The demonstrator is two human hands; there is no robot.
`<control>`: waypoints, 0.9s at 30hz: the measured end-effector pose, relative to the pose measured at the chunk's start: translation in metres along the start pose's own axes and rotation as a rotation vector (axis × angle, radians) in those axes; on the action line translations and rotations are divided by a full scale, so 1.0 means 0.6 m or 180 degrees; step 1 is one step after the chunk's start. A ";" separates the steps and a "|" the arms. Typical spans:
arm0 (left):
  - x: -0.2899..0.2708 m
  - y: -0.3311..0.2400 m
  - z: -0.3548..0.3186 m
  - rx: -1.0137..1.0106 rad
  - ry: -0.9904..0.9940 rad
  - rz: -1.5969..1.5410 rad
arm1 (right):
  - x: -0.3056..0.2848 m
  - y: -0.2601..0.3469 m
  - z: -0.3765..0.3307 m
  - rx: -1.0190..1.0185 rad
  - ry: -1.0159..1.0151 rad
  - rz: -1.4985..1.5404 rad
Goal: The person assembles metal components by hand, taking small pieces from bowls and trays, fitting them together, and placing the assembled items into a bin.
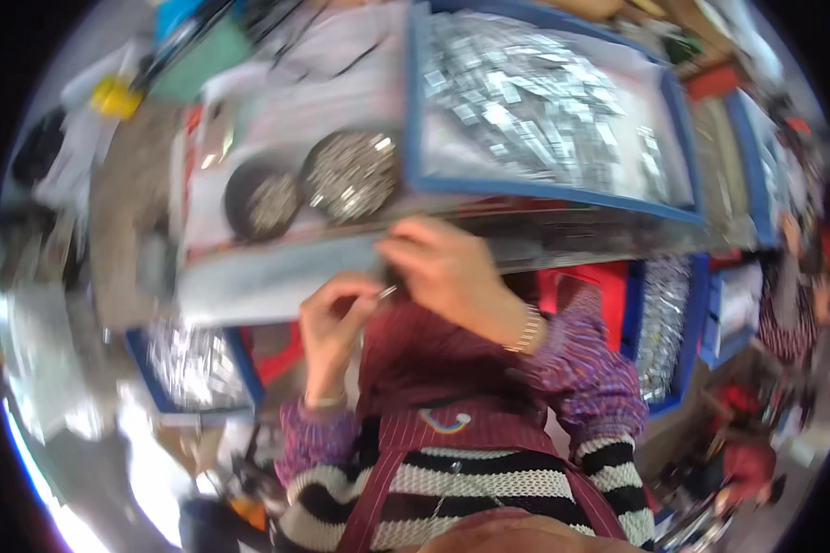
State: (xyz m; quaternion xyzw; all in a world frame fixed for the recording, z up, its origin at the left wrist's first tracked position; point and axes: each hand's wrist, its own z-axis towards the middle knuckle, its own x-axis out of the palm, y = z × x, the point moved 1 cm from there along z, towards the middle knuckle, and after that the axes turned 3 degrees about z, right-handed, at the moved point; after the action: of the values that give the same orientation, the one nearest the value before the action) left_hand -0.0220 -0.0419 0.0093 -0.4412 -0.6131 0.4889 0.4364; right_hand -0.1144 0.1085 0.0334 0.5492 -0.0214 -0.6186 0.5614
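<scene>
Head view, frame centre: apparently pinching small, narrow, silver-coloured metal piece (387, 292) with bare left hand (328, 321); cannot tell grip of bare right hand (447, 269), blurred. Seemingly mid-handling; calling next for steady pinch.

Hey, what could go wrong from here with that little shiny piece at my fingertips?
The little shiny piece at your left hand's fingertips might slip and drop toward the maroon apron. Your right hand is near the larger dark bowl, so a careless swing could spill its small shiny parts. The bracelet on your right wrist might catch on something.
</scene>
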 end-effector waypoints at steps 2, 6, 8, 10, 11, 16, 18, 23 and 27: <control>0.024 -0.006 0.003 -0.0295 -0.0160 0.0280 | -0.004 -0.027 0.008 -0.0059 0.0053 -0.0228; -0.015 0.021 -0.010 -0.0025 -0.0172 -0.0297 | 0.068 -0.036 0.026 -0.0187 -0.0110 -0.0295; -0.062 0.048 -0.002 0.0378 0.0205 -0.0243 | 0.081 -0.021 0.032 -0.0367 -0.0223 -0.0203; -0.060 0.061 0.014 0.0398 0.0474 -0.0349 | 0.083 -0.031 0.024 -0.0056 -0.0111 0.0187; -0.057 0.061 0.020 0.0398 0.0506 -0.0385 | 0.071 -0.033 0.023 -0.0038 -0.0119 0.0201; -0.053 0.064 0.027 0.0343 0.0365 -0.0293 | 0.061 -0.040 0.026 -0.0165 -0.0213 0.0092; -0.055 0.059 0.026 0.0410 0.0289 -0.0185 | 0.065 -0.040 0.031 -0.0235 -0.0163 0.0120; -0.039 0.043 0.031 0.0470 -0.0323 0.0161 | 0.067 -0.037 0.032 -0.0282 -0.0402 0.0283; -0.013 0.022 0.032 0.0459 -0.0448 0.0062 | 0.036 -0.019 0.004 0.0033 -0.0875 0.1632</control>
State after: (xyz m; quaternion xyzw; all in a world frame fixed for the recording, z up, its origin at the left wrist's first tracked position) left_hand -0.0370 -0.0517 -0.0074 -0.3792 -0.6011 0.5658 0.4181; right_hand -0.1185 0.0957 0.0128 0.4397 -0.2385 -0.5251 0.6885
